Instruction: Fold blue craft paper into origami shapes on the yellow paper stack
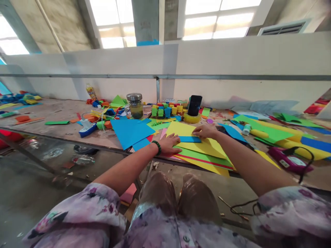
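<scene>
A narrow blue strip [190, 139] lies across a yellow sheet [212, 148], both apparently foam or thick paper. My left hand [169, 144], with a dark green beaded bracelet at its wrist, rests flat at the strip's left end, fingers apart. At the right end, my right hand [205, 131] has its fingers bent together on the strip; its thumb is partly hidden. Beneath the yellow sheet is a stack of green, red and yellow sheets [207, 159], reaching over the table's front edge. Left of the stack lies a large blue sheet [131, 131].
Behind the stack are small coloured blocks [168, 110], a lidded glass jar [134, 106] and a phone [194, 105] propped on a yellow tape roll [191, 118]. A blue-and-white power strip [87, 129] lies left. A purple corded device [291, 162] stands right, near green sheets [269, 129].
</scene>
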Action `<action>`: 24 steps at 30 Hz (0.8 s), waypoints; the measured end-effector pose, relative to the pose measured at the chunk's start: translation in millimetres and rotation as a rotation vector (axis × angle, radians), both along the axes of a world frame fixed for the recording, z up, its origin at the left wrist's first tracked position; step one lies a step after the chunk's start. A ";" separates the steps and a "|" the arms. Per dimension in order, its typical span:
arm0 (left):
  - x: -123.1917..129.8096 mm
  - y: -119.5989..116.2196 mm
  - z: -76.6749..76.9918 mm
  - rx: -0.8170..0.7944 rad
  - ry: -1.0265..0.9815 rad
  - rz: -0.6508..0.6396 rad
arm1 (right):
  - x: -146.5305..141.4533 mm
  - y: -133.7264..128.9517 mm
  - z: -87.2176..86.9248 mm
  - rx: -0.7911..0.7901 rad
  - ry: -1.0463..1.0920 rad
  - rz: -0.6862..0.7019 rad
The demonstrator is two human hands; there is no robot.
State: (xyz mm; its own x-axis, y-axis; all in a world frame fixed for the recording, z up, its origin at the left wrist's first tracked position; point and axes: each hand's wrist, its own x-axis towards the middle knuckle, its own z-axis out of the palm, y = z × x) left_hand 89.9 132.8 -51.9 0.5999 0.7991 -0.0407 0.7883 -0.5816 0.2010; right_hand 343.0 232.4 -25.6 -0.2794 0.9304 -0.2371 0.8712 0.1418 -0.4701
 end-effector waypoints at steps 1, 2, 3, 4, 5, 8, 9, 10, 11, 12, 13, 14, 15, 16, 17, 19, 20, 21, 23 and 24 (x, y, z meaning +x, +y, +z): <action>0.4 2.2 1.4 0.010 0.005 0.000 | -1.1 -1.3 2.0 -0.003 -0.028 0.032; 1.3 4.4 3.3 0.023 0.010 0.002 | -1.9 -2.9 4.0 -0.019 -0.062 0.061; 2.9 6.5 5.8 0.041 0.017 0.008 | -2.4 -5.1 6.0 -0.046 -0.096 0.087; 5.6 8.1 8.9 0.065 0.024 0.018 | -2.6 -8.2 7.4 -0.078 -0.126 0.114; 9.6 9.0 12.2 0.093 0.030 0.031 | -2.7 -12.4 8.0 -0.111 -0.147 0.138; 30.5 4.7 20.8 0.189 0.038 0.087 | -4.5 -32.4 3.7 -0.163 -0.152 0.187; 40.0 0.4 22.2 0.215 0.036 0.103 | -5.7 -40.9 0.5 -0.164 -0.137 0.193; 49.8 -5.2 22.6 0.236 0.033 0.113 | -6.8 -49.5 -2.8 -0.165 -0.116 0.196; 59.5 -11.8 22.0 0.248 0.031 0.113 | -7.2 -57.6 -5.8 -0.168 -0.091 0.200; 68.3 -19.1 20.7 0.257 0.030 0.103 | -6.4 -64.4 -7.8 -0.174 -0.064 0.205; 75.7 -26.5 18.7 0.268 0.030 0.095 | -4.0 -69.2 -8.3 -0.192 -0.042 0.213; 81.2 -33.7 16.4 0.271 0.033 0.090 | 0.2 -71.7 -7.1 -0.219 -0.026 0.223; 84.6 -40.4 13.6 0.270 0.038 0.077 | 6.0 -71.5 -4.0 -0.254 -0.009 0.237; 86.1 -46.3 10.5 0.267 0.044 0.065 | 12.7 -68.8 0.6 -0.285 0.012 0.253; 85.9 -51.5 7.0 0.260 0.045 0.056 | 19.3 -64.0 6.1 -0.302 0.041 0.268; 82.3 -60.0 -1.3 0.243 0.027 0.060 | 28.3 -51.0 16.9 -0.229 0.149 0.290; 79.8 -63.5 -5.9 0.233 0.007 0.074 | 29.1 -44.5 20.6 -0.180 0.179 0.298; 77.5 -66.7 -10.6 0.221 -0.014 0.093 | 27.1 -38.9 22.7 -0.142 0.205 0.317; 74.3 -71.8 -18.9 0.194 -0.048 0.121 | 16.3 -31.4 21.4 -0.140 0.202 0.384; 73.6 -73.7 -21.9 0.182 -0.056 0.127 | 9.0 -29.4 18.4 -0.168 0.188 0.424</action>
